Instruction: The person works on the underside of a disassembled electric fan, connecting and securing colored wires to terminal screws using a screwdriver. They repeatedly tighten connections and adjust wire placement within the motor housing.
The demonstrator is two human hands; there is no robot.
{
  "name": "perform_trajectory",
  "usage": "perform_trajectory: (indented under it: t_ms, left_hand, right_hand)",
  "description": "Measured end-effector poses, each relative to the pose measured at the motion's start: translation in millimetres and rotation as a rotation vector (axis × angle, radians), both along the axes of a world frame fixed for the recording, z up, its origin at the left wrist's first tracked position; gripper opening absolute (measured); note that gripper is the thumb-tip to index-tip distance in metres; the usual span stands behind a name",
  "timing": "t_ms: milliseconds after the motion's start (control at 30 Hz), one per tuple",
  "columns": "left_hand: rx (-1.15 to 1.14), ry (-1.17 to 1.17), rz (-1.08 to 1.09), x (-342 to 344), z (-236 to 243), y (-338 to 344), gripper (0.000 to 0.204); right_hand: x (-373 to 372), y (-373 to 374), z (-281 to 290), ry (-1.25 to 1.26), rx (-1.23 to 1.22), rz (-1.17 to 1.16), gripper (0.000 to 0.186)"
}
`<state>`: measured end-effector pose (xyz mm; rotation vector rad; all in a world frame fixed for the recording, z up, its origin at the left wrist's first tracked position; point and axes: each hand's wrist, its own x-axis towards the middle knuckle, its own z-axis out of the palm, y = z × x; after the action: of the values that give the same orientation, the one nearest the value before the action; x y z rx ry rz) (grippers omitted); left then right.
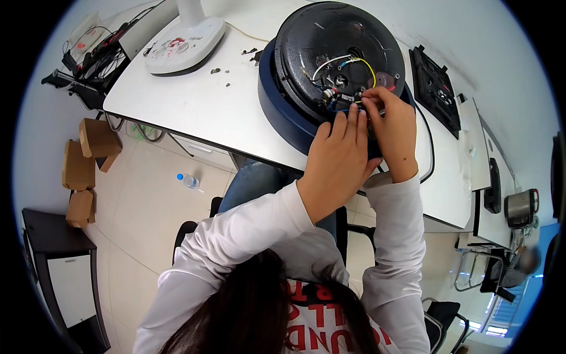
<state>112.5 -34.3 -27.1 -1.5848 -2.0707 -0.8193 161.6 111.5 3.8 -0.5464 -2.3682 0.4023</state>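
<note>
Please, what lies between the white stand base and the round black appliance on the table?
In the head view, several small dark pieces lie on the white tabletop there, with a thin pale cable farther back.

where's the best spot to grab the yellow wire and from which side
Likely best at the outward bend of the yellow wire, coming from the right: its arc bows that way, away from the white wire, and the right hand is close below. How far it lifts is unclear.

They're wearing a white long-slv top (394, 230) w/ big red letters (319, 315) up front + blue jeans (252, 184) tbh.
</note>
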Motion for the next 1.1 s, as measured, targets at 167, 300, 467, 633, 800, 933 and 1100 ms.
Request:
perform_trajectory:
  t_ms: [167,300,467,633,800,933,1100]
  left_hand:
    - [0.009,-0.011,-0.001,-1.7,1.9,3.6,0.081]
    - [-0.032,-0.022,-0.004,-3.8,1.7,9.1,0.087]
    - [-0.037,0.016,0.014,-8.2,-0.8,16.8,0.093]
    - [-0.101,0.022,-0.018,-9.3,4.5,13.2,0.093]
    - [-0.11,-0.006,-0.001,-8.8,6.4,13.0,0.097]
    - [-0.139,-0.058,0.0,-7.9,9.2,11.9,0.098]
    - [-0.129,-0.04,0.005,-7.6,7.1,15.8,0.098]
  right_hand:
    - [0.4,-5.3,5.1,-0.045,0.034,-0.043,0.011]
    - [0.6,-5.9,5.4,-0.092,0.039,-0.074,0.013]
    - [0.5,-1.5,2.2,-0.071,0.003,-0.019,0.012]
    - [2.2,-4.1,2.5,-0.05,-0.073,-0.005,0.009]
    - [3.4,-3.3,4.6,-0.06,-0.08,-0.002,0.009]
    - [3.2,-8.1,3.3,0.019,-0.168,-0.012,0.008]
    - [6.5,-11.0,0.4,0.134,-0.241,-0.055,0.011]
